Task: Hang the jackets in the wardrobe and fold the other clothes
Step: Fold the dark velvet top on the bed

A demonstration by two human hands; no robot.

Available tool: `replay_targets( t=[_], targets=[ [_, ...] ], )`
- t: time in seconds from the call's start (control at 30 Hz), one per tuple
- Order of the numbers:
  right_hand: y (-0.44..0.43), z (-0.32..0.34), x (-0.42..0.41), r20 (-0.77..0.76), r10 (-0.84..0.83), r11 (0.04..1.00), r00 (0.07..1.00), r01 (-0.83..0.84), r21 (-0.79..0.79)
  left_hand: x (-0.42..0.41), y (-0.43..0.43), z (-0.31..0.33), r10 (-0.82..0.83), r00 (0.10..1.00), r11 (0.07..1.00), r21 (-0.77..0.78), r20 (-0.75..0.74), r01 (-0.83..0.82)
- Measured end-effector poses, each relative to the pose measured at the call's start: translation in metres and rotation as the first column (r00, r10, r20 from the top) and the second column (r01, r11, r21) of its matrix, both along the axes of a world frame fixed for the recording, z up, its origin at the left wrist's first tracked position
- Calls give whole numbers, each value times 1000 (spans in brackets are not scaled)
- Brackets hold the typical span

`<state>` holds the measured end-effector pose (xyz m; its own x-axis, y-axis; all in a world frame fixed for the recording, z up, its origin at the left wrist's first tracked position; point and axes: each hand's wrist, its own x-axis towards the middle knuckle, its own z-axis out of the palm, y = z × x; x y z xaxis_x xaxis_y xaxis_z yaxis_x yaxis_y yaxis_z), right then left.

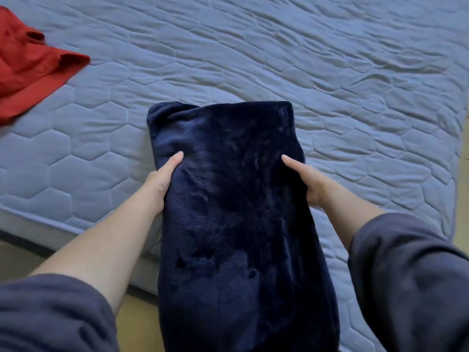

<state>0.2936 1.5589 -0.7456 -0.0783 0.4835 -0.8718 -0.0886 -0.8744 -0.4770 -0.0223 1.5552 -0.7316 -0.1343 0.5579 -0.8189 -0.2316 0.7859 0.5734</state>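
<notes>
A dark navy fleece garment (228, 194), folded into a long narrow strip, lies across the near edge of the bed and hangs down toward me. My left hand (162, 179) grips its left edge, thumb on top and fingers tucked underneath. On the opposite edge my right hand (304, 179) holds it the same way, thumb resting on the fabric. A red garment (28, 72) lies crumpled at the far left of the bed, apart from both hands.
The bed's blue quilted mattress (279, 59) fills most of the view; its near edge (50, 224) runs diagonally at lower left. Yellowish floor (17, 255) shows below it and along the right side.
</notes>
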Motion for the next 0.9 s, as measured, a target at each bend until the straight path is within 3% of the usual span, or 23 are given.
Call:
replay_targets(
  t=[0.1, 0.27, 0.4, 0.53, 0.6, 0.73, 0.9],
  targets=[
    [9, 25, -2, 17, -64, 996, 998, 63, 58, 4, 12, 28, -33, 998, 999, -23, -61, 31],
    [43, 139, 19, 54, -159, 980, 986, 151, 127, 22, 57, 150, -142, 990, 990, 10, -9, 142],
    [90, 265, 48, 36, -186, 931, 982, 164, 327, 49, 114, 271, -187, 982, 959, 211, -17, 186],
    [115, 383, 79, -4, -178, 824, 984, 151, 546, 79, 150, 381, -250, 967, 858, 453, -46, 244],
    [115, 420, 94, 48, -154, 786, 987, 93, 611, 87, 154, 415, -272, 959, 805, 527, -83, 274],
    [87, 423, 121, 235, -70, 807, 970, -83, 585, 94, 134, 417, -365, 920, 741, 554, -142, 379],
    [-1, 313, 117, 377, 27, 848, 926, -221, 481, 91, 65, 304, -474, 846, 726, 435, -246, 533]
  ],
)
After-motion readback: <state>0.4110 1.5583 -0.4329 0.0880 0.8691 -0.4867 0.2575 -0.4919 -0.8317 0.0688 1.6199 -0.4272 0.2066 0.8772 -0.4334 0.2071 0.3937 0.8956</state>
